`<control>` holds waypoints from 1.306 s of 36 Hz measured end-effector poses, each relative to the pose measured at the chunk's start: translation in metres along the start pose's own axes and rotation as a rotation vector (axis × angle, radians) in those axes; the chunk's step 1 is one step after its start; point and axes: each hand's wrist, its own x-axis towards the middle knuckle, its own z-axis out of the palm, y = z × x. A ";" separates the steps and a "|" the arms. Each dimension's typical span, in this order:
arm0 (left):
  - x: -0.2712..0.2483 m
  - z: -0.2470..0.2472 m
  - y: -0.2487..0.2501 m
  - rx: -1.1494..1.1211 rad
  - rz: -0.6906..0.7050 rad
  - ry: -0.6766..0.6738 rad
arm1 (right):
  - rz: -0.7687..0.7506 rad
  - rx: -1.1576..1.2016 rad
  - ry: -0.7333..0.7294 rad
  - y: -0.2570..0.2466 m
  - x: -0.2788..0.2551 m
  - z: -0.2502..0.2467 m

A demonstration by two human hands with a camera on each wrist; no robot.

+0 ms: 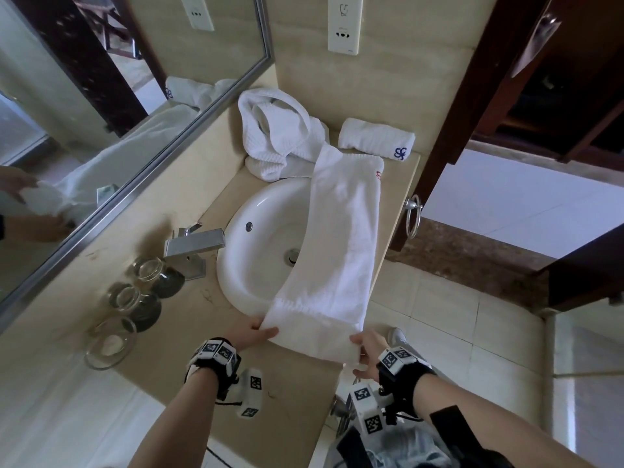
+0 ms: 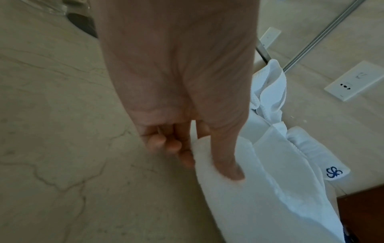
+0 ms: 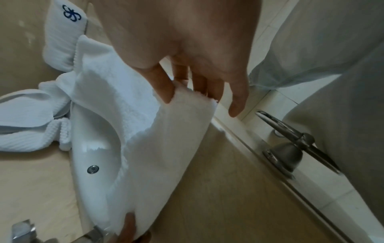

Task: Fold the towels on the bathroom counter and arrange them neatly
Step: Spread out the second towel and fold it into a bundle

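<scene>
Counter: a beige veined stone top is seen, bounded by a framed mirror on the left and a tiled wall at the far end.
Basin: a white oval sink is set into the counter; an overflow hole and a drain are visible, and a square chrome faucet stands at its left rim.
Long towel: a white terry towel, folded lengthwise into a strip, is stretched from the far counter across the right side of the basin to the near edge. A small red mark is seen at its far right corner; it cannot be read.
Crumpled towel: a white ribbed towel is heaped unfolded on the counter behind the basin, touching the far end of the long towel.
Folded towel: a small white towel lies folded against the far wall, right of the heap. A blue embroidered monogram, apparently "SF", is shown on its near corner.
Glasses: three clear tumblers are lined up on dark coasters left of the faucet.
Left hand: the near left corner of the long towel is pinched between thumb and curled fingers.
Right hand: the near right corner is pinched between thumb and fingers, with the little finger left extended.
Wall sockets: a white outlet plate is mounted above the folded towel; its small print is illegible.
</scene>
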 end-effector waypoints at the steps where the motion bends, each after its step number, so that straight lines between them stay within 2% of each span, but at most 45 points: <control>1: -0.001 0.001 0.001 0.007 0.002 0.031 | -0.008 0.001 0.016 -0.001 -0.001 -0.001; 5: 0.000 0.007 0.002 -0.059 -0.013 0.166 | -0.099 -0.026 0.103 -0.005 0.005 -0.009; 7: 0.005 0.010 -0.003 -0.071 -0.044 0.221 | -0.157 -0.109 0.108 -0.009 0.002 -0.008; 9: 0.008 0.013 -0.003 -0.098 -0.063 0.254 | -0.162 -0.046 0.106 -0.010 0.005 -0.007; 10: 0.009 0.015 -0.001 -0.126 -0.075 0.262 | -0.176 -0.120 0.092 -0.010 0.006 -0.006; 15: 0.011 0.016 0.008 -0.456 -0.192 0.265 | -0.047 -0.080 0.073 -0.003 0.011 -0.001; 17: 0.009 0.017 0.014 -0.541 -0.214 0.276 | -0.081 -0.113 0.078 -0.003 0.011 -0.001; 22: 0.008 0.022 0.020 -0.480 -0.106 0.370 | -0.259 -0.198 0.138 -0.005 0.015 -0.004; 26: 0.011 0.022 0.023 -0.424 -0.007 0.479 | -0.223 -0.117 0.096 -0.006 0.016 -0.007; 33: 0.009 0.012 0.025 -0.425 0.077 0.373 | 0.004 0.171 -0.124 -0.011 0.013 -0.018; 37: 0.009 0.013 0.029 -0.546 -0.013 0.295 | 0.050 0.288 -0.186 -0.014 0.012 -0.025; 40: 0.008 0.010 0.029 -0.619 -0.059 0.188 | 0.072 0.356 -0.237 -0.016 0.008 -0.028; 43: 0.007 0.002 0.020 -0.522 -0.065 0.107 | 0.063 0.358 -0.302 -0.017 0.002 -0.031; 45: 0.007 0.000 0.016 -0.395 -0.035 0.126 | 0.044 0.320 -0.328 -0.015 0.002 -0.030; 47: 0.007 0.002 0.019 -0.297 0.033 0.157 | 0.004 0.278 -0.277 -0.014 0.005 -0.029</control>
